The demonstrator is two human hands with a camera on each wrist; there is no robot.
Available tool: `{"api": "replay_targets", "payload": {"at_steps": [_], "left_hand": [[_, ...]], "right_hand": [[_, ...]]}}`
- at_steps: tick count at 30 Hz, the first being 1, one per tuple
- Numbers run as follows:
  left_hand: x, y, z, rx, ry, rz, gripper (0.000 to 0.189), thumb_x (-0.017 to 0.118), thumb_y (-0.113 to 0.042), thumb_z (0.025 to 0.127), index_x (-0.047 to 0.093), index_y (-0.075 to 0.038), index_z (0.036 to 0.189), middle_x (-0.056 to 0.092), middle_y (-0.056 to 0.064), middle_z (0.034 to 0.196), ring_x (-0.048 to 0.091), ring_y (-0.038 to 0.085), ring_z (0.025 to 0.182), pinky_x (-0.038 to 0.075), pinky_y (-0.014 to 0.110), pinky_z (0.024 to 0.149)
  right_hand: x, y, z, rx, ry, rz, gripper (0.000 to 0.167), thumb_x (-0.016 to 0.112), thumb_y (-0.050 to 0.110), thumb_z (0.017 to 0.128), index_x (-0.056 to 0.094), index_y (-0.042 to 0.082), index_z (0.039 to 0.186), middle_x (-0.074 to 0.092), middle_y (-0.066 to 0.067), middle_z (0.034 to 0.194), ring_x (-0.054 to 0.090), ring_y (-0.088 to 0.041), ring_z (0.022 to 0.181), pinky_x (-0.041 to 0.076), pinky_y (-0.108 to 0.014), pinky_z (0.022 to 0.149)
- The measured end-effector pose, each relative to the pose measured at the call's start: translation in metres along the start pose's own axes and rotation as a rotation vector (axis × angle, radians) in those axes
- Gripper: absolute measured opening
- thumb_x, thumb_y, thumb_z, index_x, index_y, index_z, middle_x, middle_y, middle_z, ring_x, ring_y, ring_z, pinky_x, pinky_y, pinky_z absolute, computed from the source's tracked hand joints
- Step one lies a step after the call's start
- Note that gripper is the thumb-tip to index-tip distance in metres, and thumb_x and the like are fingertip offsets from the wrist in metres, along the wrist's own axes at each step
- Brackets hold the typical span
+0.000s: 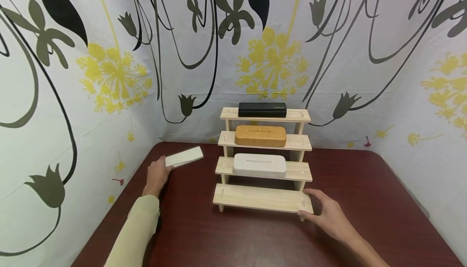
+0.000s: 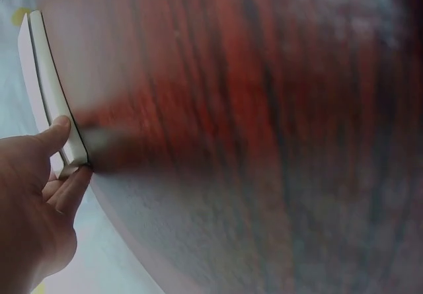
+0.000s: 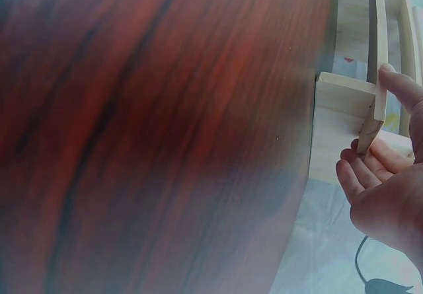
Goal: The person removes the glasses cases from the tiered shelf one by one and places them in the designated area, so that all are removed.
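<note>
At the table's left side my left hand pinches one end of a flat, long off-white case. In the left wrist view the thumb lies along the case's side, with the fingers at its end. My right hand grips the right end of the lowest step of a four-step wooden display rack, thumb at the front corner and fingers behind. On the upper steps sit a white glasses case, an orange-tan glasses case and, on top, a black oblong case.
The dark red wooden table carries the rack near its back middle. Behind and on both sides hangs a white floral cloth. A bare step is at the bottom of the rack.
</note>
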State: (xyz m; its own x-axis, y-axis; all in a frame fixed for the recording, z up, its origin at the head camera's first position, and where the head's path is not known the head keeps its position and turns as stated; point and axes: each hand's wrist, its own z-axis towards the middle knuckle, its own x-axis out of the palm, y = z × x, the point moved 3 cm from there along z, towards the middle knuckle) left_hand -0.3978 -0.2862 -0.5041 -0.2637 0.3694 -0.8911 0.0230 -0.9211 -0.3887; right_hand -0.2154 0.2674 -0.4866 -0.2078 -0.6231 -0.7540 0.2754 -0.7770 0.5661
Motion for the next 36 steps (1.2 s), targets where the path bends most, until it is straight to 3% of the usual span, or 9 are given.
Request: {"api": "replay_targets", "payload": {"at_steps": [10,18,24,36], "left_hand": [[-0.005,-0.002,-0.002,-0.041,-0.135,0.015,0.035,0.079,-0.009,0.096,0.063,0.012,0.119,0.069,0.040,0.107,0.069,0.059,0.096,0.056,0.067,0.080],[-0.013,0.000,-0.005,-0.054,-0.112,0.001,0.036,0.079,-0.009,0.097,0.066,0.009,0.126,0.072,0.033,0.113,0.070,0.053,0.099,0.056,0.064,0.083],[-0.018,0.003,-0.006,-0.048,-0.135,-0.028,0.040,0.078,-0.008,0.097,0.065,0.009,0.130,0.072,0.029,0.121,0.069,0.050,0.107,0.055,0.063,0.090],[-0.021,0.002,-0.009,0.039,-0.198,-0.070,0.049,0.080,-0.010,0.096,0.062,0.008,0.138,0.069,0.029,0.127,0.068,0.051,0.109,0.055,0.065,0.088]], "right_hand": [[0.001,-0.001,0.000,0.001,0.000,0.004,0.070,0.097,0.039,0.077,0.067,0.009,0.134,0.072,-0.008,0.128,0.066,-0.031,0.119,0.054,-0.056,0.093],[0.000,-0.001,0.000,-0.006,-0.013,0.005,0.069,0.098,0.036,0.077,0.068,0.010,0.133,0.072,-0.007,0.126,0.067,-0.028,0.115,0.054,-0.053,0.091],[0.000,-0.001,-0.001,-0.007,-0.010,0.003,0.068,0.098,0.035,0.077,0.068,0.009,0.133,0.072,-0.008,0.126,0.067,-0.029,0.115,0.055,-0.053,0.089],[0.000,0.000,-0.002,-0.022,-0.026,0.005,0.067,0.098,0.032,0.077,0.069,0.008,0.132,0.073,-0.009,0.126,0.068,-0.032,0.116,0.055,-0.054,0.089]]}}
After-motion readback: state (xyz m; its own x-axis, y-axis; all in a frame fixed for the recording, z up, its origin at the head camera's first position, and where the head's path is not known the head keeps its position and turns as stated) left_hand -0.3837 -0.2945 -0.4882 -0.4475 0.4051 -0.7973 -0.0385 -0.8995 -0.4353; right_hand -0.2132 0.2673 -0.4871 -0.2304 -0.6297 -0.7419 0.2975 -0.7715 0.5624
